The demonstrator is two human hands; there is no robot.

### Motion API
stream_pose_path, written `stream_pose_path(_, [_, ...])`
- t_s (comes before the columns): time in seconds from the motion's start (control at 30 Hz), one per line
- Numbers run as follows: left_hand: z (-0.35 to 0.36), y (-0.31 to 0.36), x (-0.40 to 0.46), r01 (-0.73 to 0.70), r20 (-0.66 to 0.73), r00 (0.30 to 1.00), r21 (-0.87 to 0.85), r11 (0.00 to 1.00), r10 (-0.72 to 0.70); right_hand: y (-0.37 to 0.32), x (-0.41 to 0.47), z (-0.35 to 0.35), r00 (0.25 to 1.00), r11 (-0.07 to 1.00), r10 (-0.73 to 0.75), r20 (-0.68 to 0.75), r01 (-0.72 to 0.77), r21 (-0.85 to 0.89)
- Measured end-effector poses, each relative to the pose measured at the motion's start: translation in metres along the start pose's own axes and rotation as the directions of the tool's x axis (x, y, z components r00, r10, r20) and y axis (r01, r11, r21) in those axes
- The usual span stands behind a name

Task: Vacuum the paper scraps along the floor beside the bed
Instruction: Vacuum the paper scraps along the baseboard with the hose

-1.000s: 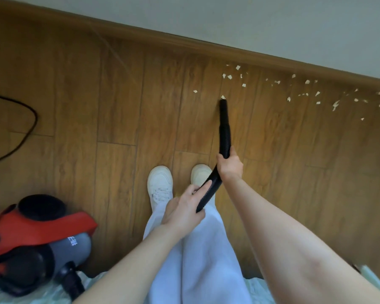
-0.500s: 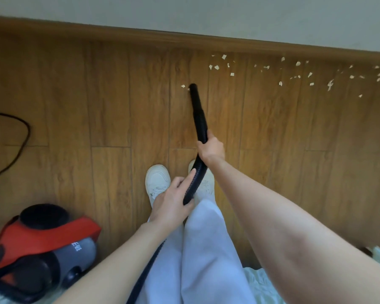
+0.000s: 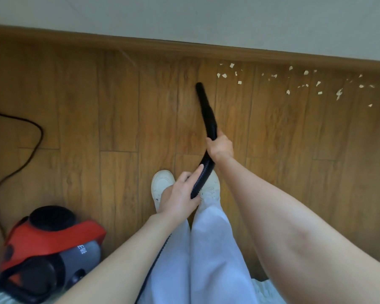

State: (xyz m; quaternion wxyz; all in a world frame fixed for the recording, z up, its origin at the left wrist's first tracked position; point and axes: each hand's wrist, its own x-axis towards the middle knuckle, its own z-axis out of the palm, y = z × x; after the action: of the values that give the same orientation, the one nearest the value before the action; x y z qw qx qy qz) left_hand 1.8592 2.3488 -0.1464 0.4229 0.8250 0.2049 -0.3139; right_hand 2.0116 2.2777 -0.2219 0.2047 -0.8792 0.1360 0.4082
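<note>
The paper scraps (image 3: 305, 82) are small, pale, irregular flakes scattered in a loose band on the wooden floor (image 3: 97, 106), close along the skirting board (image 3: 140, 43), from just right of centre out to the right edge of the view. The nearest cluster lies just beyond and to the right of the nozzle tip; none touches it.

The vacuum hose (image 3: 208, 119) is black and ribbed, narrowing to a smooth tip that points away from you toward the skirting board. The tip appears slightly blurred, and you cannot tell from this view whether it touches the floor.

Your right hand (image 3: 221, 148) grips the hose at the forward end of its ribbed section, fingers wrapped round it. Your left hand (image 3: 180, 196) holds the hose lower down, thumb extended along the ribbing and fingers curled beneath. The hose runs on below your left forearm.

Your white shoes (image 3: 162, 183) stand side by side directly under your hands, with pale trousers (image 3: 215, 260) above them.

The red and grey vacuum cleaner (image 3: 51, 244) sits at the lower left, well apart from the scraps. A black power cord (image 3: 34, 132) curves across the floor at the left edge. Pale bedding (image 3: 266, 290) shows along the bottom edge. Nothing lies between the nozzle and the scraps.
</note>
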Motion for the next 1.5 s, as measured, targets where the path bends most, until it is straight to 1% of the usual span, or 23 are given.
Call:
stream_pose_path(0.17, [0.018, 0.025, 0.035, -0.085, 0.046, 0.996, 0.107, 0.991, 0.080, 0.034, 0.031, -0.035, 0.988, 0.986, 0.120, -0.099, -0.106, 0.128])
stream_pose_path(0.27, [0.029, 0.042, 0.052, -0.127, 0.071, 0.991, 0.187, 0.974, 0.116, 0.052, 0.046, -0.050, 0.973, 0.967, 0.186, -0.133, -0.158, 0.198])
stream_pose_path(0.4, [0.040, 0.053, 0.062, -0.148, 0.081, 0.988, 0.222, 0.964, 0.133, 0.065, 0.056, -0.060, 0.969, 0.959, 0.199, -0.144, -0.163, 0.231])
stream_pose_path(0.57, [0.033, 0.045, 0.056, -0.121, 0.054, 0.992, 0.183, 0.976, 0.113, 0.051, 0.051, -0.052, 0.985, 0.964, 0.146, -0.092, -0.121, 0.235])
stream_pose_path(0.73, [0.013, 0.024, 0.042, -0.060, 0.003, 0.998, 0.093, 0.994, 0.059, 0.017, 0.038, -0.029, 0.999, 0.987, 0.041, -0.002, -0.040, 0.158])
stream_pose_path(0.87, [0.001, 0.013, 0.035, -0.013, -0.044, 0.999, 0.031, 0.999, 0.014, -0.008, 0.037, -0.015, 0.996, 0.993, -0.052, 0.071, 0.045, 0.109])
stream_pose_path(0.97, [-0.003, 0.015, 0.040, -0.018, -0.049, 0.999, 0.014, 1.000, 0.019, -0.014, 0.042, -0.016, 0.996, 0.995, -0.064, 0.063, 0.059, 0.079])
stream_pose_path(1.07, [-0.001, 0.022, 0.052, -0.034, -0.018, 0.999, 0.058, 0.998, 0.035, -0.006, 0.049, -0.027, 1.000, 0.996, -0.030, 0.005, 0.029, 0.082])
stream_pose_path(1.27, [0.019, 0.051, 0.076, -0.130, 0.051, 0.991, 0.168, 0.977, 0.123, 0.036, 0.069, -0.061, 0.985, 0.968, 0.128, -0.117, -0.099, 0.231])
stream_pose_path(1.37, [0.028, 0.061, 0.081, -0.169, 0.088, 0.984, 0.200, 0.965, 0.154, 0.053, 0.074, -0.073, 0.976, 0.956, 0.176, -0.126, -0.139, 0.260])
stream_pose_path(1.5, [0.030, 0.063, 0.079, -0.158, 0.070, 0.987, 0.205, 0.966, 0.146, 0.051, 0.073, -0.071, 0.979, 0.951, 0.176, -0.106, -0.141, 0.274])
